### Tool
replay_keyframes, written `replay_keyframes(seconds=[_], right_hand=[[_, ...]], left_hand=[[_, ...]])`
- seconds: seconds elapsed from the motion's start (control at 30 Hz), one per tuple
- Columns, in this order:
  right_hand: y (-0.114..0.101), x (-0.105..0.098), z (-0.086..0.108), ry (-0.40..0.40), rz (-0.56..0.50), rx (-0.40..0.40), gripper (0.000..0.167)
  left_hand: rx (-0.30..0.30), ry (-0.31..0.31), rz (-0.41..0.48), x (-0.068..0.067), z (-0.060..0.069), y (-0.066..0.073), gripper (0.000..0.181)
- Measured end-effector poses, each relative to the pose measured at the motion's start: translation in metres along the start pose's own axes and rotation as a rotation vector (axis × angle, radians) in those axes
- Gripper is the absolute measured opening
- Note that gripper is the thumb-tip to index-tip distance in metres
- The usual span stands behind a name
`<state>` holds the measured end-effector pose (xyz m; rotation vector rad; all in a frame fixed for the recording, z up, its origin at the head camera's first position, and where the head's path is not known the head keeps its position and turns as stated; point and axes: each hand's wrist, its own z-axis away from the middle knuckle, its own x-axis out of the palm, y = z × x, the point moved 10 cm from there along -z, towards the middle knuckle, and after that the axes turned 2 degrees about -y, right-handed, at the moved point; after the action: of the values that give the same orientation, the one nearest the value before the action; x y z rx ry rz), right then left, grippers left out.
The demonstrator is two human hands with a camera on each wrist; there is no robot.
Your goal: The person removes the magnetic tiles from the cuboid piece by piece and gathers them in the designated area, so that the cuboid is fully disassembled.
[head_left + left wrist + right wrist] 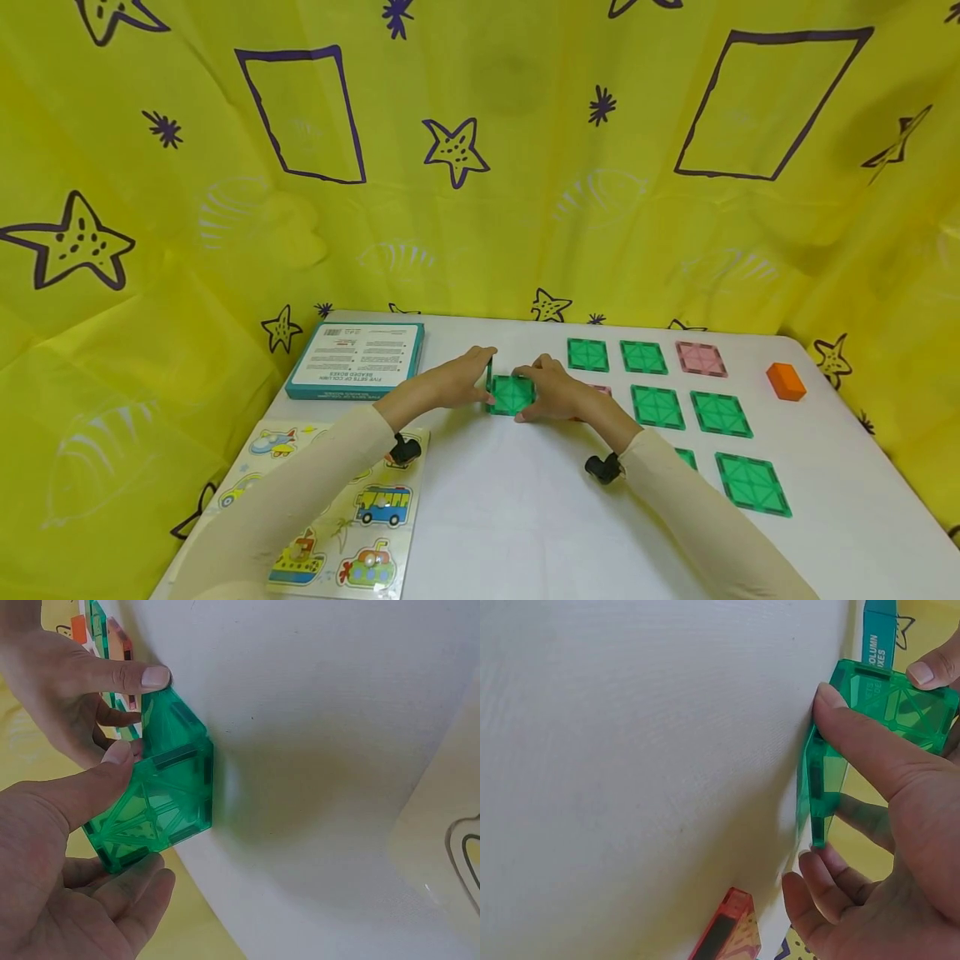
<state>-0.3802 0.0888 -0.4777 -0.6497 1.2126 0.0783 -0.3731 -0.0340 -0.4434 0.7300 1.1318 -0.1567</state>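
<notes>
Near the middle of the table, my left hand [459, 380] pinches a green see-through magnetic tile [154, 806] that stands upright, thumb on one edge and fingers on the opposite one. In the head view that tile shows nearly edge-on. My right hand [558, 392] holds a second green magnetic tile [512, 395], which lies flat beside it, gripping it between thumb and fingers. The two tiles meet along an edge at an angle. Close behind the right hand, a pink tile [727, 930] is partly hidden.
Several green tiles [657, 407] and a pink tile [701, 359] lie in loose rows on the right. An orange block [786, 381] sits beyond them. At left are a teal-edged box [356, 358] and a vehicle puzzle board [411, 533]. A yellow curtain [510, 233] hangs behind.
</notes>
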Motion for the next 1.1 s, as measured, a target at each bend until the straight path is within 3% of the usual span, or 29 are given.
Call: replay_keyframes(seconds=[0.33,0.53,0.83,1.1], right_hand=[[0.000,-0.011,0.006,0.036,-0.059,-0.061,0.083],[0.018,-0.026,0.019,0.041,-0.152,-0.037,0.082],[0.034,-0.050,0.070,0.099,-0.179,-0.036,0.082],[0.048,-0.044,0.116,0.112,-0.164,-0.013,0.082]], left_hand=[[-0.003,-0.003,-0.013,0.000,0.001,0.001,0.085],[-0.017,-0.002,-0.022,0.001,0.000,-0.001,0.086],[-0.032,-0.004,-0.003,0.000,0.002,-0.001,0.086],[-0.022,0.000,0.013,0.001,0.002,-0.004,0.086]])
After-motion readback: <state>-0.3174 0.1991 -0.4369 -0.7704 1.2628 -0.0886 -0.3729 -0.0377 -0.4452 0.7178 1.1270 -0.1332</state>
